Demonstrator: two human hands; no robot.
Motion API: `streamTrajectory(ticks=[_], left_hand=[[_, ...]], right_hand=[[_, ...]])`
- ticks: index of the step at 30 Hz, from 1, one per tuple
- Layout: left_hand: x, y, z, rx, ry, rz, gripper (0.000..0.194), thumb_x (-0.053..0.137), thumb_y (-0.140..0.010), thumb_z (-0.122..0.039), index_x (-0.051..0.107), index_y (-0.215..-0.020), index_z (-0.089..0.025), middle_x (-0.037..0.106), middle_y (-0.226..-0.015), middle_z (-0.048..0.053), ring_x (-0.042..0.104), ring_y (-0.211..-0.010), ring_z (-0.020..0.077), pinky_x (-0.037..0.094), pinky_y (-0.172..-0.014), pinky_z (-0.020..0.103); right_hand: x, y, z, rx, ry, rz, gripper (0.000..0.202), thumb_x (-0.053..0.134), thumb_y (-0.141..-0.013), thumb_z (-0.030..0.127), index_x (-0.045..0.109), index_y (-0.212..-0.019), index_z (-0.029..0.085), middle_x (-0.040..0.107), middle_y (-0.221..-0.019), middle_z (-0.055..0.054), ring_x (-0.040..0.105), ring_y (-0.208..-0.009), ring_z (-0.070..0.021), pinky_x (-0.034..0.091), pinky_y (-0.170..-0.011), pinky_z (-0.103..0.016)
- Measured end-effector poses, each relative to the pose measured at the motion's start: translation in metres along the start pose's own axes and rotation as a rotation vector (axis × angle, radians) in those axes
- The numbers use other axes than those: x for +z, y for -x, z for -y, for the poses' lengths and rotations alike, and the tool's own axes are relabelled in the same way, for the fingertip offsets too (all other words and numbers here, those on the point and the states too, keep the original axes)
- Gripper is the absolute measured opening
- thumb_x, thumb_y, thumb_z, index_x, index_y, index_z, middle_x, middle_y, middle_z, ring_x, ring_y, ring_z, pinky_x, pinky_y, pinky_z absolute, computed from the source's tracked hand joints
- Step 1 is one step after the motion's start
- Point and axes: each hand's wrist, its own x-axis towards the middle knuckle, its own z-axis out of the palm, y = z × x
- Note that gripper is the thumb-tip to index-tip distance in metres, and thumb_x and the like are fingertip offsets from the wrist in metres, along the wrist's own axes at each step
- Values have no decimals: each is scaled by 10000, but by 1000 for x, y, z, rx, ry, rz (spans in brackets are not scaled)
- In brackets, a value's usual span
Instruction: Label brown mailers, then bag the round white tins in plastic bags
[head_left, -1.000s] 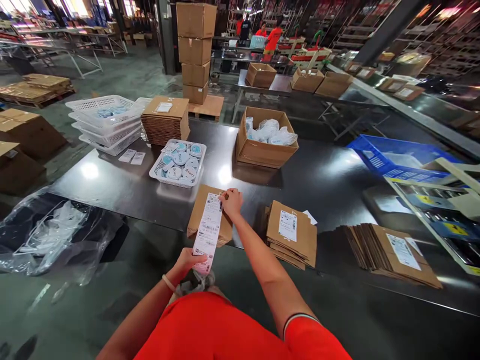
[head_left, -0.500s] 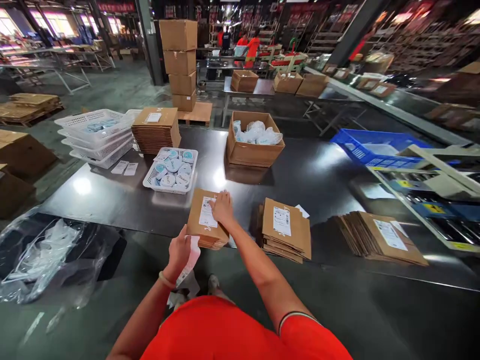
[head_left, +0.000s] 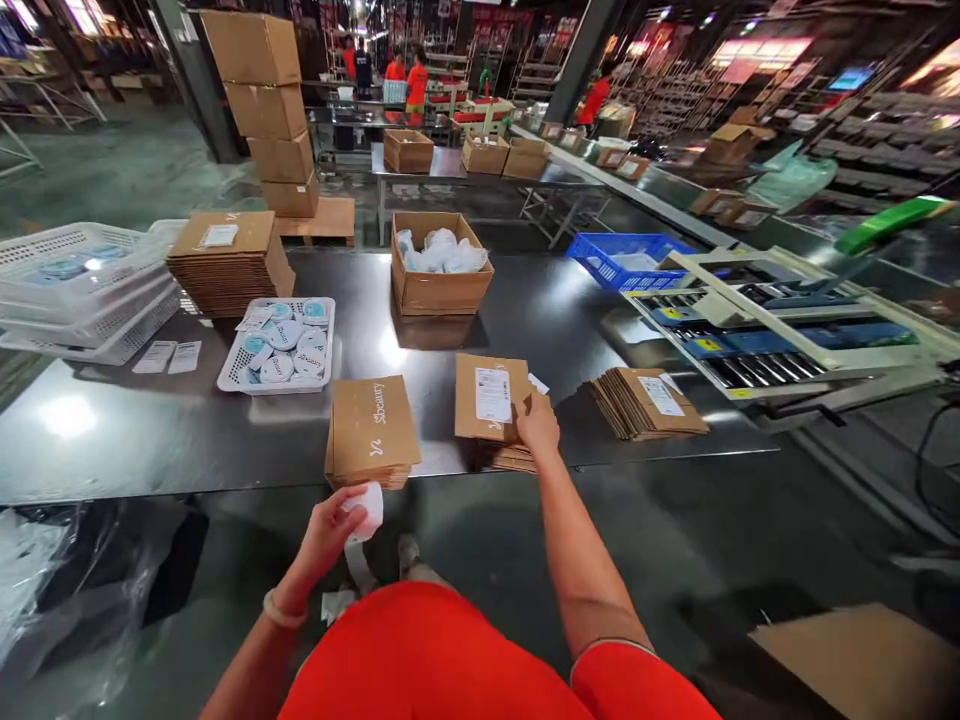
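My left hand (head_left: 326,535) pinches a strip of white paper labels (head_left: 366,512) below the table's front edge, with part of it hanging down. My right hand (head_left: 538,425) grips the right edge of a flat brown cardboard box (head_left: 465,400) bearing a white printed label. That box lies over a stack of flat boxes (head_left: 511,458), mostly covered by it and the hand. To its left, another stack of flat cardboard boxes (head_left: 373,425) has white printing and no label on top. A third stack (head_left: 645,400), labelled on top, leans at the right.
On the metal table (head_left: 352,272) stand a white basket (head_left: 225,378) of round packs, stacked white baskets (head_left: 82,325), a tall cardboard stack (head_left: 225,255) and an open carton (head_left: 442,292) of wrapped items. A roller conveyor (head_left: 787,330) and blue crate (head_left: 600,270) are at right.
My right hand has moved right with the labelled flat box, from the left stack to the middle one. My left hand has lifted the label strip slightly. The view has turned right.
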Motion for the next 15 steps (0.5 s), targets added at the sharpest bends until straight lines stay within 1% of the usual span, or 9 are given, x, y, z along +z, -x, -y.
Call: streamTrajectory(ticks=[2, 3, 4, 6, 7, 9, 11, 13, 15], left_hand=[[0, 13, -7, -25, 82, 32, 617, 870, -661, -398, 763, -1217, -154, 792, -973, 68, 657, -764, 184, 547, -707, 273], [1, 19, -12, -22, 116, 18, 637, 878, -650, -347, 747, -1246, -164, 787, -1005, 65, 653, -778, 177, 543, -708, 263], [2, 23, -17, -11, 155, -15, 628, 878, -648, -317, 742, -1243, -172, 782, -1039, 66, 653, -799, 174, 540, -713, 255], [1, 25, -25, 10, 273, -116, 622, 888, -645, -309, 731, -1233, -178, 769, -1088, 70, 663, -833, 172, 540, -728, 249], [-2, 24, -28, 14, 355, -187, 658, 902, -635, -320, 712, -1249, -180, 762, -1093, 70, 670, -837, 170, 542, -735, 249], [-14, 18, -28, -11, 515, -376, 770, 928, -617, -343, 650, -1315, -177, 748, -1029, 56, 670, -792, 157, 537, -718, 247], [-28, 14, -22, -109, 599, -608, 837, 931, -646, -372, 576, -1375, -164, 704, -874, 8, 627, -684, 129, 502, -652, 230], [-36, 17, -11, -222, 622, -767, 844, 880, -753, -469, 506, -1440, -153, 624, -744, -46, 564, -592, 113, 454, -592, 221], [-33, 27, 0, -241, 618, -730, 843, 788, -839, -611, 478, -1484, -166, 605, -721, -53, 557, -580, 120, 450, -588, 230]], right_hand=[[4, 24, 4, -166, -118, -87, 637, 623, -958, 490, 585, -1447, 83, 572, -1452, -312, 547, -1319, -395, 459, -1001, -492], [15, 45, 12, -305, -227, -3, 638, 700, -893, 539, 640, -1375, 126, 608, -1419, -268, 557, -1289, -383, 474, -980, -476], [30, 73, 22, -460, -356, 181, 598, 763, -823, 570, 698, -1261, 167, 668, -1328, -211, 590, -1217, -356, 496, -937, -442], [67, 134, 44, -703, -585, 783, 536, 824, -717, 623, 753, -1063, 221, 735, -1090, -95, 640, -1009, -287, 512, -817, -368], [84, 164, 52, -732, -646, 1041, 514, 831, -700, 625, 755, -1001, 216, 729, -981, -61, 637, -918, -258, 500, -770, -345], [110, 210, 64, -648, -734, 1295, 453, 773, -753, 636, 726, -868, 200, 658, -776, -13, 575, -739, -197, 454, -689, -313], [122, 234, 70, -543, -789, 1289, 413, 748, -781, 609, 682, -822, 203, 561, -662, 26, 486, -638, -156, 404, -636, -289], [124, 238, 74, -488, -839, 1162, 383, 784, -753, 558, 658, -895, 226, 506, -633, 60, 430, -599, -138, 369, -602, -270], [121, 234, 80, -467, -878, 1035, 403, 807, -733, 519, 629, -972, 247, 487, -639, 78, 407, -585, -133, 351, -583, -258]])
